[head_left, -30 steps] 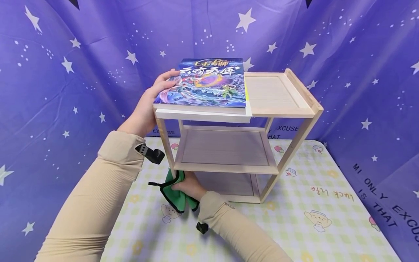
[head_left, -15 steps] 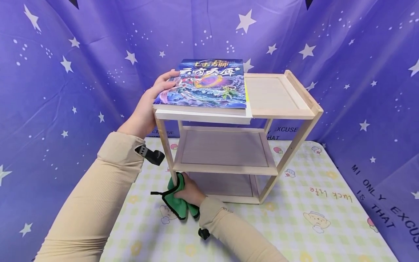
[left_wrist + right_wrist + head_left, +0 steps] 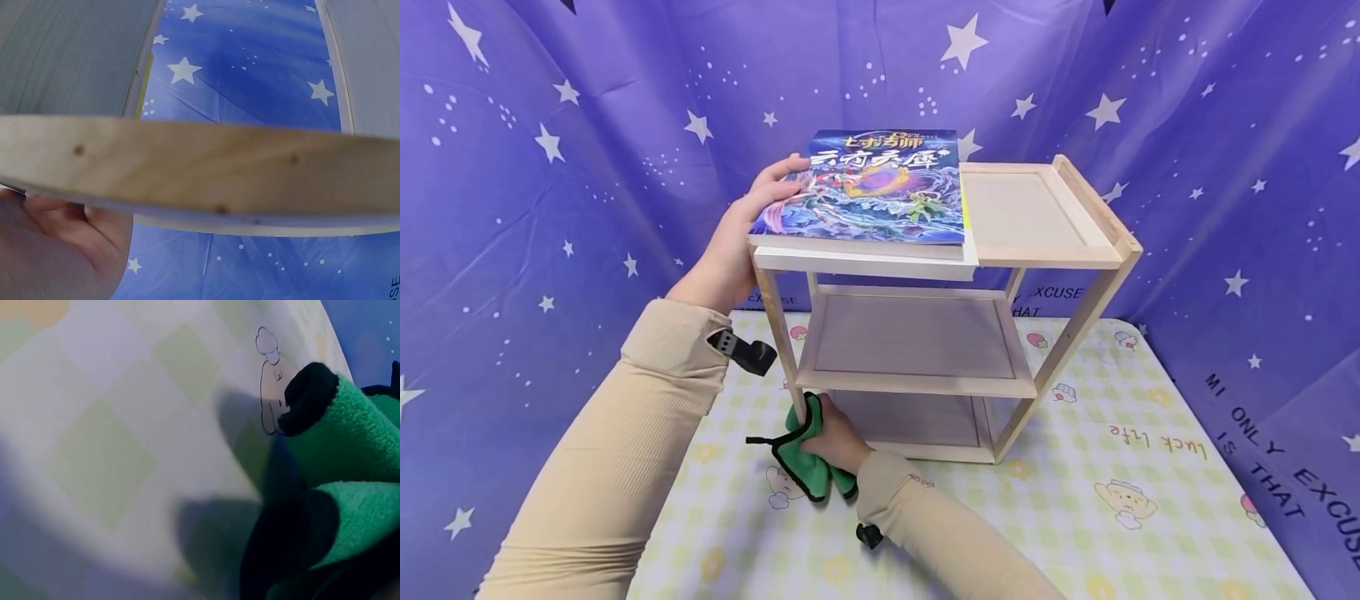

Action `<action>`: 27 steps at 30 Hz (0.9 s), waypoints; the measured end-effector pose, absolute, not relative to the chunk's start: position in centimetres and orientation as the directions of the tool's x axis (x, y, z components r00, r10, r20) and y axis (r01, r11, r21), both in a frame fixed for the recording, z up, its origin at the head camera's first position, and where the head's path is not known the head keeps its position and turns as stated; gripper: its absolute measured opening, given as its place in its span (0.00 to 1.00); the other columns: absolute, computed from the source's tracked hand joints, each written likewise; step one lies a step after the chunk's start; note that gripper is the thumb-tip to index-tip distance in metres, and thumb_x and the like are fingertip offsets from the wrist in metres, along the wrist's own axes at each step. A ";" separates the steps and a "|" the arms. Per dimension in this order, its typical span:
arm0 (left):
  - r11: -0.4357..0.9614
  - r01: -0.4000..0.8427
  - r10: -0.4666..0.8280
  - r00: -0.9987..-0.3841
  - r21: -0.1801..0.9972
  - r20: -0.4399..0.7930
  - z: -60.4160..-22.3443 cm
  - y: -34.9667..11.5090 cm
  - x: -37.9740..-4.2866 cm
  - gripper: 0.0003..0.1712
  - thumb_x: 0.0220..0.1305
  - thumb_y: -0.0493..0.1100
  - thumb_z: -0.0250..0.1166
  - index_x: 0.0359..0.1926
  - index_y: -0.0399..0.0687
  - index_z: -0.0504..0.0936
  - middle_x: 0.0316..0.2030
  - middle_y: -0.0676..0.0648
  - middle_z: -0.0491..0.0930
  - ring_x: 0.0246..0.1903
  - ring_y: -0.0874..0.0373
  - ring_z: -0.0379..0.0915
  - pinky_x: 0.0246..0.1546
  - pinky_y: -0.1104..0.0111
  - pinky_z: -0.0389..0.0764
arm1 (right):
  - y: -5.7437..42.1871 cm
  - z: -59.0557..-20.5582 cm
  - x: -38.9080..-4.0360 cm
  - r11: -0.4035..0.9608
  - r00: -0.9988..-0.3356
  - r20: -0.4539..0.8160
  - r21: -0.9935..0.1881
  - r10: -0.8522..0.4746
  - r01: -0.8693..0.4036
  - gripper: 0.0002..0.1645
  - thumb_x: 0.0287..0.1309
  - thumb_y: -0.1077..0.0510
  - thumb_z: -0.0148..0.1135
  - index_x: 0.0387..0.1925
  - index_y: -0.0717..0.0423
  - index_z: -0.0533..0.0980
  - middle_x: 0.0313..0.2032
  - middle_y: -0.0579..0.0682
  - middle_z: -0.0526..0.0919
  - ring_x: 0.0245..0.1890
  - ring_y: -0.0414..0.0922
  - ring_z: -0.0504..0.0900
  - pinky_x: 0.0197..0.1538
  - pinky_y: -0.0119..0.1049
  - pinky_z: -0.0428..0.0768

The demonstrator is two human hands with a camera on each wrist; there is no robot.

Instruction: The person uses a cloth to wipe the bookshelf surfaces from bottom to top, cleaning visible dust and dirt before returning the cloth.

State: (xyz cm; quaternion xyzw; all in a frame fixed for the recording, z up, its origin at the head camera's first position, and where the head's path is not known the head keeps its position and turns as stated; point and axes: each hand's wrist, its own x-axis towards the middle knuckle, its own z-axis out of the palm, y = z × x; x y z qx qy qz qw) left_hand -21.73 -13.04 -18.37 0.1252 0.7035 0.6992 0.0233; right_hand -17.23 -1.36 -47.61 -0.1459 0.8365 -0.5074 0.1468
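A wooden three-tier shelf rack stands on the table. Two stacked books lie on the left of its top tier; the upper book has a blue illustrated cover. My left hand rests at the rack's upper left side, fingers lying over the book's left edge and thumb hidden. Low at the front left leg, my right hand grips a green cleaning cloth with black edging, folded about the leg's lower part. In the right wrist view, folds of the cloth hang close over the tablecloth.
The tablecloth is green-and-white checked with cartoon prints. Purple starry curtains enclose the back and sides. The middle shelf sits above the right hand, and the bottom shelf is beside it.
The right hand and cloth have slipped slightly down and right along the front left leg. The left hand keeps its place on the book and rack.
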 end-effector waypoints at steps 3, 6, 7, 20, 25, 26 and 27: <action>-0.011 0.141 0.210 -0.968 0.990 0.140 -18.4 -13.0 -21.7 0.27 0.71 0.51 0.49 0.70 0.67 0.66 0.75 0.68 0.48 0.75 0.61 0.43 0.74 0.61 0.50 | -1.4 -47.4 -16.9 0.442 -0.921 -0.083 -0.891 -0.380 -0.102 0.32 0.46 0.69 0.68 0.53 0.60 0.66 0.47 0.55 0.78 0.50 0.47 0.76 0.57 0.42 0.75; -0.011 0.139 0.212 -0.967 0.990 0.138 -18.3 -13.0 -21.8 0.27 0.71 0.51 0.49 0.70 0.66 0.66 0.75 0.68 0.48 0.75 0.62 0.42 0.74 0.61 0.50 | -1.3 -47.1 -16.6 0.463 -0.932 -0.075 -0.880 -0.355 -0.105 0.34 0.44 0.71 0.67 0.55 0.61 0.65 0.49 0.56 0.77 0.50 0.48 0.75 0.56 0.42 0.75; -0.011 0.138 0.212 -0.967 0.990 0.138 -18.3 -13.0 -21.8 0.27 0.71 0.50 0.49 0.70 0.66 0.66 0.75 0.68 0.48 0.75 0.62 0.41 0.74 0.61 0.49 | -1.3 -47.0 -16.5 0.476 -0.936 -0.073 -0.873 -0.345 -0.107 0.34 0.44 0.71 0.66 0.55 0.62 0.65 0.49 0.56 0.77 0.50 0.48 0.75 0.55 0.42 0.75; -0.032 0.119 0.237 -0.964 0.992 0.123 -18.2 -12.8 -21.7 0.30 0.71 0.50 0.48 0.72 0.71 0.62 0.77 0.61 0.47 0.74 0.58 0.47 0.74 0.59 0.51 | 0.0 -44.5 -15.3 0.661 -0.962 -0.014 -0.730 -0.272 -0.176 0.47 0.49 0.67 0.66 0.71 0.63 0.59 0.63 0.65 0.71 0.62 0.58 0.72 0.60 0.49 0.76; -0.035 0.114 0.222 -0.968 0.993 0.119 -18.3 -12.9 -21.6 0.30 0.71 0.50 0.48 0.73 0.72 0.62 0.77 0.60 0.48 0.73 0.57 0.49 0.73 0.59 0.52 | 1.0 -43.5 -14.9 0.698 -0.947 0.074 -0.658 -0.312 -0.281 0.48 0.50 0.66 0.67 0.72 0.61 0.58 0.61 0.66 0.73 0.60 0.58 0.74 0.56 0.48 0.78; -0.036 0.113 0.219 -0.969 0.993 0.119 -18.3 -12.9 -21.6 0.30 0.71 0.50 0.49 0.73 0.72 0.62 0.76 0.60 0.48 0.73 0.57 0.50 0.73 0.59 0.53 | 1.2 -43.4 -14.8 0.705 -0.943 0.094 -0.641 -0.319 -0.303 0.47 0.49 0.66 0.67 0.72 0.60 0.59 0.61 0.65 0.73 0.59 0.58 0.74 0.55 0.48 0.79; -0.037 0.113 0.216 -0.969 0.993 0.118 -18.3 -13.0 -21.6 0.30 0.71 0.51 0.49 0.72 0.72 0.63 0.76 0.60 0.48 0.73 0.56 0.51 0.73 0.59 0.53 | 1.3 -43.2 -14.7 0.713 -0.937 0.118 -0.620 -0.328 -0.327 0.47 0.49 0.66 0.67 0.71 0.60 0.60 0.61 0.65 0.74 0.58 0.58 0.75 0.53 0.48 0.79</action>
